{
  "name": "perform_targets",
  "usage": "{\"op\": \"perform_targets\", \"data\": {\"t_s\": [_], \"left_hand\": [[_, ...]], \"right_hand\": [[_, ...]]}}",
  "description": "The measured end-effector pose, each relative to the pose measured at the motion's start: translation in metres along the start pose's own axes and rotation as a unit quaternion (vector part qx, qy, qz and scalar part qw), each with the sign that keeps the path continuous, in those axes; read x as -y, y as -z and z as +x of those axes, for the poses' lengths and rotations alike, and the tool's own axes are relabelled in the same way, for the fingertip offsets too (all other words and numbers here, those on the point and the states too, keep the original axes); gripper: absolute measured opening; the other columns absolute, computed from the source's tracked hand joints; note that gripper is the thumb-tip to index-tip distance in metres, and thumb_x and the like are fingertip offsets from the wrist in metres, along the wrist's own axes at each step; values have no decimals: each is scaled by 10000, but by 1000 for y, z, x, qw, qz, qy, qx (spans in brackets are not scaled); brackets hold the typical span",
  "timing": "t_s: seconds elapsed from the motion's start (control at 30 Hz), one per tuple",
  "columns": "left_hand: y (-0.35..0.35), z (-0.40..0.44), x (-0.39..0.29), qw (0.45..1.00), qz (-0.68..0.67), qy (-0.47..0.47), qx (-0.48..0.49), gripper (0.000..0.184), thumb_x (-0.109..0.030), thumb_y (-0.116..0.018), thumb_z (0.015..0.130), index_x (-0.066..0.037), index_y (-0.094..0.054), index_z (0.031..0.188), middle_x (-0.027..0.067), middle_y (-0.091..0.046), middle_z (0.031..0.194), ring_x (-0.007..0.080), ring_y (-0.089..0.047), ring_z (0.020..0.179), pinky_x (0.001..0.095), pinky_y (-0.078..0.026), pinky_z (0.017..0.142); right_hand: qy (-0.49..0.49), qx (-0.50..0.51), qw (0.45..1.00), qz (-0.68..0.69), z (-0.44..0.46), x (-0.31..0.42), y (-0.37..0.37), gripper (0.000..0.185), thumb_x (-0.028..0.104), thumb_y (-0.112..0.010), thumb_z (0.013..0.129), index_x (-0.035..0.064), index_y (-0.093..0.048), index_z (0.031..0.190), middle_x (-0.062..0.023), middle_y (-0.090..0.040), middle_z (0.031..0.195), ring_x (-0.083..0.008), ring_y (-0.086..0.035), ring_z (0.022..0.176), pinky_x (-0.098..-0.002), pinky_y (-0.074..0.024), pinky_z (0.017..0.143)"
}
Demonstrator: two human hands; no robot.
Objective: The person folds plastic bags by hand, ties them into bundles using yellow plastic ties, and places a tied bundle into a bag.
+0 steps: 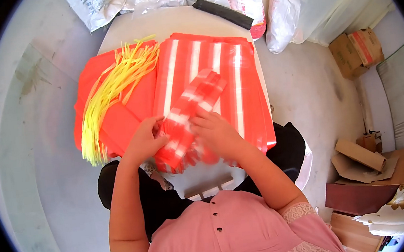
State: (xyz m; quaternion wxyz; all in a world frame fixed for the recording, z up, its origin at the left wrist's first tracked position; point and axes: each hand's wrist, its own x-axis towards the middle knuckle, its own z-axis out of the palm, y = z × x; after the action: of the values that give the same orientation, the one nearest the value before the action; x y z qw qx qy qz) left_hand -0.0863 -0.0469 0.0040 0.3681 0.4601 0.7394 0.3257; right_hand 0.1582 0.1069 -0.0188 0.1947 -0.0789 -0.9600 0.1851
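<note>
A folded strip of red-and-white striped plastic sheet (pixel 195 100) slants across a stack of matching striped sheets (pixel 229 75); motion blurs it in part. My left hand (pixel 146 141) pinches the folded strip's lower left edge between thumb and fingers. On the strip's right side, the curled fingers of my right hand (pixel 215 130) grip it, their tips partly hidden against the plastic. The strip's gathered lower end hangs near the table's front edge, above my lap. Left of the stack, a bunch of yellow plastic ties (pixel 112 93) lies on plain red sheets (pixel 94 70).
The light table (pixel 138 23) shows behind the sheets, with a black bar (pixel 223 14) at its far right edge. White printed sacks (pixel 244 0) and a plastic-wrapped bundle (pixel 282 15) stand beyond. Cardboard boxes (pixel 356 52) sit on the floor at right, flattened cardboard (pixel 363 160) nearer.
</note>
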Motion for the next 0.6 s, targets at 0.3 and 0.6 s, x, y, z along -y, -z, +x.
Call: {"op": "perform_targets", "data": {"t_s": [0.3, 0.6], "left_hand": [[-18, 28, -20, 979, 62, -191, -24, 886, -223, -788, 880, -14, -372, 1633, 216, -370, 1690, 367, -330, 1588, 442, -299, 1283], [-27, 33, -17, 973, 116, -200, -11, 701, -84, -615, 972, 18, -368, 1620, 214, -336, 1706, 389, -325, 1580, 447, -317, 1278]], "right_hand": [[43, 200, 978, -29, 42, 3, 6, 265, 204, -687, 973, 4, -700, 1147, -124, -676, 1299, -358, -555, 1320, -490, -381, 1199], [17, 200, 979, 40, 67, -18, -10, 201, 277, -707, 967, 80, -732, 996, -62, -724, 1081, -300, -638, 1158, -435, -428, 1131]]}}
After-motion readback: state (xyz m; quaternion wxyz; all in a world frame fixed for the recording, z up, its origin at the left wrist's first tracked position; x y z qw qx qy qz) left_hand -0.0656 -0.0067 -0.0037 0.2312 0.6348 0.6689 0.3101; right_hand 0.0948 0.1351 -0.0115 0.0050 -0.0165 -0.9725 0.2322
